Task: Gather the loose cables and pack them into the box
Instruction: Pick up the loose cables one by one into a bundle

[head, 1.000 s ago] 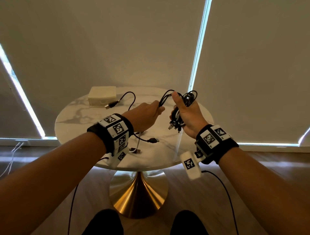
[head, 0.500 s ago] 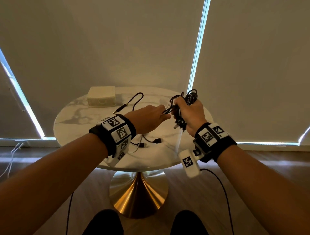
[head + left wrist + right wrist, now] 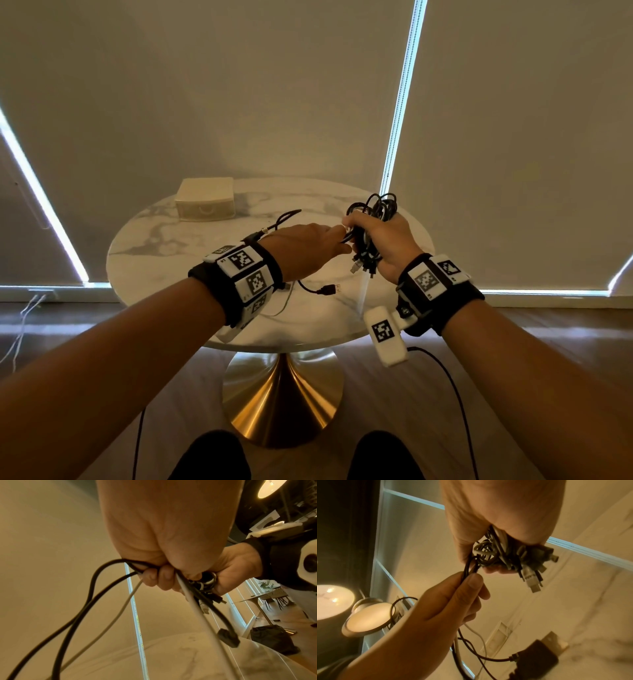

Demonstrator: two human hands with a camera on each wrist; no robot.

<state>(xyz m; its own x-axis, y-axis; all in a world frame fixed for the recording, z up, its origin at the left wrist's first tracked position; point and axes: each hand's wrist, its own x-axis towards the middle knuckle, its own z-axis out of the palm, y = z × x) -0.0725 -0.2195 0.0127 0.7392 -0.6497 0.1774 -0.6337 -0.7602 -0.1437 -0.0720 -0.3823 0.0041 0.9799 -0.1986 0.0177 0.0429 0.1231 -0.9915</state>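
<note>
My right hand (image 3: 380, 240) grips a thick bundle of black and grey cables (image 3: 376, 209) above the right side of the round marble table (image 3: 164, 260); plug ends (image 3: 530, 577) hang out below the fist. My left hand (image 3: 318, 243) is right beside it and pinches black and white cable strands (image 3: 96, 591) that run into the bundle. More loose cable trails from it over the table, ending in a black USB plug (image 3: 327, 289). The cream box (image 3: 205, 202) stands shut at the table's far left.
The table stands on a gold cone base (image 3: 281, 394) over a wood floor. Drawn blinds with bright gaps fill the wall behind. Thin wires (image 3: 445, 373) hang from my wrist units. A white cord (image 3: 24, 315) lies on the floor at left.
Both hands have closed together; my left hand moved right against the bundle. The loose black loop and its plug were dragged from near the box toward the hands.
</note>
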